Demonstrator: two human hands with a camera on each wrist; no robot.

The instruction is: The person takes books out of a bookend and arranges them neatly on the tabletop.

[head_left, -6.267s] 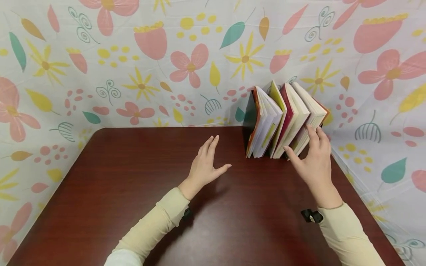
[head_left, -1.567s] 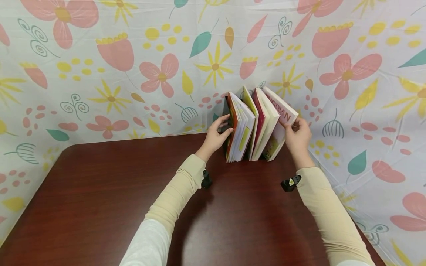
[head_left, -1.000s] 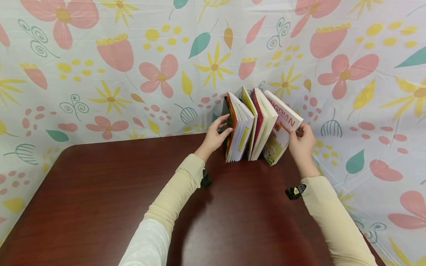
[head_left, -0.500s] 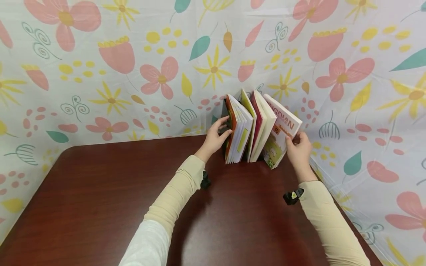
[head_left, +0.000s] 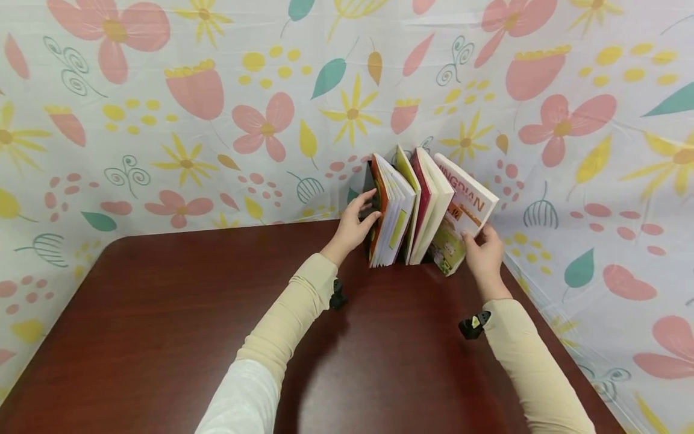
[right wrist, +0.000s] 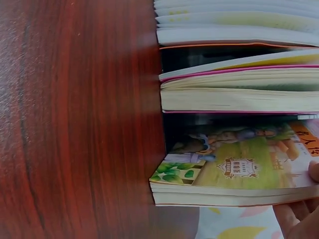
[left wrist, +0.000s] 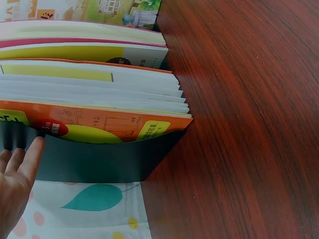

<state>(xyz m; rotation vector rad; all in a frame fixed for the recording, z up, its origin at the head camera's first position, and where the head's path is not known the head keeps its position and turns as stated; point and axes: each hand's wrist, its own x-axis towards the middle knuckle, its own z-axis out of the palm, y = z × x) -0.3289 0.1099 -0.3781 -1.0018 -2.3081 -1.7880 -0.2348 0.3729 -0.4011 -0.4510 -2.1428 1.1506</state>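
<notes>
My right hand [head_left: 484,256] pinches the front edge of a white-and-green paperback book [head_left: 458,208], thumb on its illustrated cover and fingers behind. This book stands tilted at the right end of a row, turned outward so its cover shows. On the row's left side, my left hand [head_left: 351,226] rests its fingertips against a black bookend [left wrist: 99,162], beside an orange-covered book [left wrist: 89,119]. Between them stand a yellow-green thin book [head_left: 409,172] and a magenta-covered book [head_left: 434,205]. In the right wrist view, a gap separates the paperback from the magenta-covered book.
The row stands at the back right of a dark red-brown wooden table [head_left: 190,319]. A floral cloth [head_left: 265,72] hangs behind the table and along its right side. Small black wrist cameras [head_left: 474,324] sit at both cuffs.
Since the earliest frame, my left hand has come to the bookend and my right hand has gripped the end book. The book's front edge has swung rightward; lately my right hand has shifted slightly lower along it.
</notes>
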